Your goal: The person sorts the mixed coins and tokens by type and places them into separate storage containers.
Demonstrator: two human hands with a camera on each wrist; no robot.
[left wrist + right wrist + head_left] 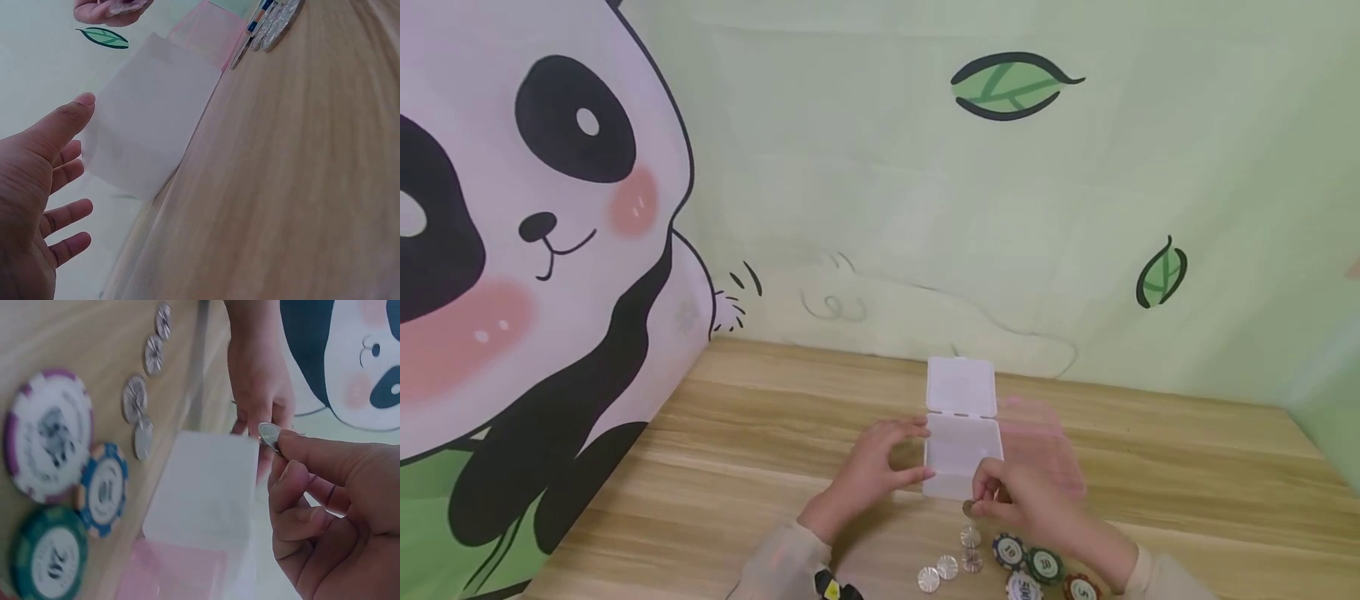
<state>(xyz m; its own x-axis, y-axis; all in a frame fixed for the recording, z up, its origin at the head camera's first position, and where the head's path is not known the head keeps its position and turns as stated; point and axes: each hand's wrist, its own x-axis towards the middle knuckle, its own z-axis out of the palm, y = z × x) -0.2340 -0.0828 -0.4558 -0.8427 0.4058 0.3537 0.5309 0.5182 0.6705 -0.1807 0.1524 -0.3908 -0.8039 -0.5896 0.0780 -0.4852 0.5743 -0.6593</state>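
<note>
A white box (962, 485) stands on the table with its lid (961, 386) folded back. My left hand (874, 468) is at the box's left side, thumb and fingers spread and touching its edge. In the right wrist view my right hand (337, 506) pinches a silver coin (270, 434) between thumb and forefinger; in the head view that hand (1037, 508) is at the box's front right corner. Several silver coins (947, 567) lie on the table in front of the box.
Several poker chips (1044, 565) lie right of the coins, near the table's front. A translucent pink box (1048, 450) stands right of the white one. Behind the wooden table (760, 417) hangs a green backdrop with a panda (572, 250) at the left.
</note>
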